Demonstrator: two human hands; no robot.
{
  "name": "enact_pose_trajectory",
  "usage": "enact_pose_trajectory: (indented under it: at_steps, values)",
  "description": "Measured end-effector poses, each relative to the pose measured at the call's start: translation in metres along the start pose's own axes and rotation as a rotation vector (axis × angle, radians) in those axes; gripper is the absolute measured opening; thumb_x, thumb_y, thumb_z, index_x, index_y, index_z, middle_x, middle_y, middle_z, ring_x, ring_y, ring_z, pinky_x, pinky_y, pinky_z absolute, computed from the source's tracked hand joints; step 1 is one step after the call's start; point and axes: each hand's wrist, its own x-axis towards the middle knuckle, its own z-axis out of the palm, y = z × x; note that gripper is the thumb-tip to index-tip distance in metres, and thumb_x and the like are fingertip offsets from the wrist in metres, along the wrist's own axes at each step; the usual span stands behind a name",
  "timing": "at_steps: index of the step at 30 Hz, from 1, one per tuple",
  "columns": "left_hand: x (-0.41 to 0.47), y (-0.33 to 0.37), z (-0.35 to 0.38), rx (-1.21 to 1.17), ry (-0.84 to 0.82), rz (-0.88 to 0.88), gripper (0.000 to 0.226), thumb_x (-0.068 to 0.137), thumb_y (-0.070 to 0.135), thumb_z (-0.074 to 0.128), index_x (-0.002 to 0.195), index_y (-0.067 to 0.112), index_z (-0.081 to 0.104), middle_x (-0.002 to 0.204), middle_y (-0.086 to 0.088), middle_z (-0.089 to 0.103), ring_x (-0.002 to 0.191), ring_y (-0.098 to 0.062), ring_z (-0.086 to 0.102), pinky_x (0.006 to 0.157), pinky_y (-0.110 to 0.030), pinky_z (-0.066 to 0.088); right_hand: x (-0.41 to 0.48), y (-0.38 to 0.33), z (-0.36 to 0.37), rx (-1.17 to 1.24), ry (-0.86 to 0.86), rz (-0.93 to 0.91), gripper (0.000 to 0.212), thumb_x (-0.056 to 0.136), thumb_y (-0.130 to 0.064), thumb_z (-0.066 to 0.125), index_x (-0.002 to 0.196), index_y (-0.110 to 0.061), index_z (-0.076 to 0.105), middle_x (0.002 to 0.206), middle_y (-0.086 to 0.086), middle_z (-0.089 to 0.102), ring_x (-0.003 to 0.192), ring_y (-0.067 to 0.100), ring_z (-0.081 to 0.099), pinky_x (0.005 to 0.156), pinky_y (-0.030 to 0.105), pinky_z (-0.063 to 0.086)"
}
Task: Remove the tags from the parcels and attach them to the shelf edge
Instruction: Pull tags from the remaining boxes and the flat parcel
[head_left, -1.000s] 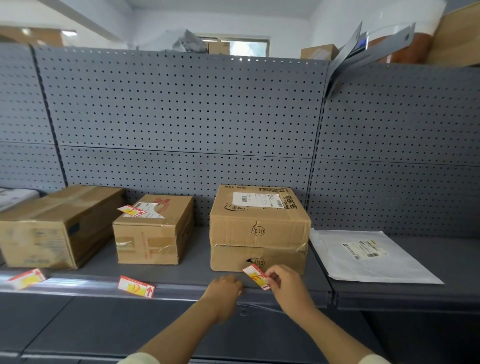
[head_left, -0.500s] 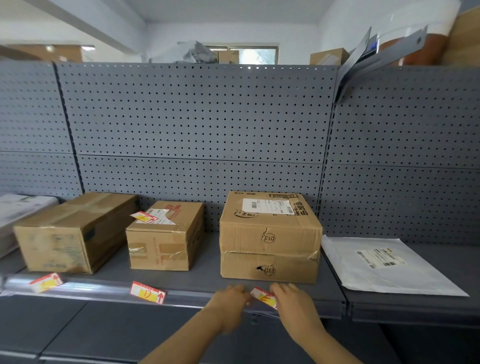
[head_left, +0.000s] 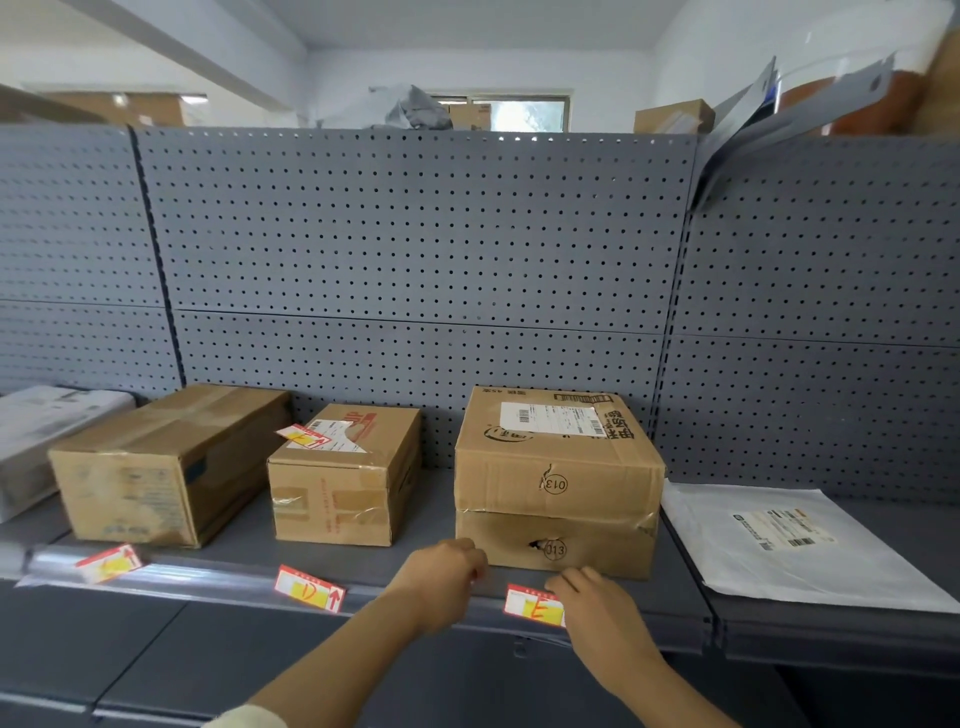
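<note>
A red and yellow tag marked E (head_left: 531, 605) lies flat against the grey shelf edge (head_left: 208, 582), below the two stacked cardboard boxes (head_left: 556, 467). My right hand (head_left: 597, 610) covers and presses the tag's right end. My left hand (head_left: 447, 574) is curled just left of the tag, apart from it, with nothing visible in it. Two more tags sit on the shelf edge: one marked D (head_left: 309, 595) and one at the far left (head_left: 109, 564). Another tag (head_left: 304, 436) is stuck on top of the middle box (head_left: 345, 478).
A long cardboard box (head_left: 166, 462) stands at the left, with a white parcel (head_left: 47, 415) beyond it. A flat white mailer bag (head_left: 795, 540) lies on the right shelf. Grey pegboard backs the shelf.
The E tag went down from in front of the lower box onto the shelf edge and now lies flat. My left hand has drawn back from it. The view shifted slightly.
</note>
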Motion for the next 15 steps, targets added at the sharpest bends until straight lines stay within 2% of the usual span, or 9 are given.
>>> enact_pose_trajectory:
  at_steps: [3, 7, 12, 14, 15]
  values:
    - [0.006, -0.011, -0.021, -0.093, 0.033, -0.047, 0.027, 0.092, 0.013, 0.05, 0.112, 0.023, 0.064, 0.121, 0.003, 0.06, 0.108, -0.018, 0.058, 0.091, -0.032, 0.05, 0.006, 0.0, -0.008, -0.007, 0.028, 0.023, 0.043, 0.092, -0.007, 0.049, 0.133, -0.02, 0.046, 0.135, -0.004, 0.051, 0.12, 0.015, 0.048, 0.097, 0.026, 0.041]
    - [0.016, -0.039, -0.058, -0.112, 0.065, -0.105, 0.027, 0.092, 0.015, 0.049, 0.11, 0.024, 0.067, 0.121, 0.003, 0.061, 0.106, -0.019, 0.06, 0.091, -0.035, 0.052, 0.026, -0.011, -0.016, -0.05, 0.089, -0.027, 0.04, 0.088, -0.008, 0.052, 0.127, -0.018, 0.054, 0.127, -0.001, 0.059, 0.112, 0.018, 0.055, 0.089, 0.029, 0.048]
    - [0.025, -0.091, -0.1, -0.162, 0.229, -0.253, 0.026, 0.091, 0.009, 0.048, 0.105, 0.019, 0.067, 0.113, -0.002, 0.066, 0.103, -0.021, 0.061, 0.089, -0.035, 0.053, 0.053, -0.029, -0.03, -0.102, 0.079, -0.087, 0.034, 0.092, -0.013, 0.048, 0.125, -0.018, 0.051, 0.128, 0.0, 0.056, 0.116, 0.019, 0.049, 0.097, 0.031, 0.043]
    - [0.03, -0.117, -0.113, -0.215, 0.313, -0.331, 0.024, 0.09, 0.006, 0.049, 0.1, 0.019, 0.067, 0.112, -0.003, 0.066, 0.104, -0.022, 0.062, 0.089, -0.034, 0.052, 0.06, -0.036, -0.035, -0.097, 0.106, -0.134, 0.032, 0.085, -0.019, 0.061, 0.117, -0.02, 0.059, 0.121, -0.003, 0.061, 0.11, 0.016, 0.055, 0.092, 0.027, 0.046]
    - [0.034, -0.13, -0.119, -0.225, 0.353, -0.368, 0.022, 0.09, 0.008, 0.051, 0.096, 0.022, 0.066, 0.112, -0.003, 0.066, 0.105, -0.022, 0.062, 0.089, -0.035, 0.052, 0.064, -0.038, -0.035, -0.088, 0.101, -0.156, 0.034, 0.071, -0.028, 0.074, 0.104, -0.025, 0.067, 0.106, -0.008, 0.067, 0.097, 0.009, 0.061, 0.081, 0.02, 0.049]
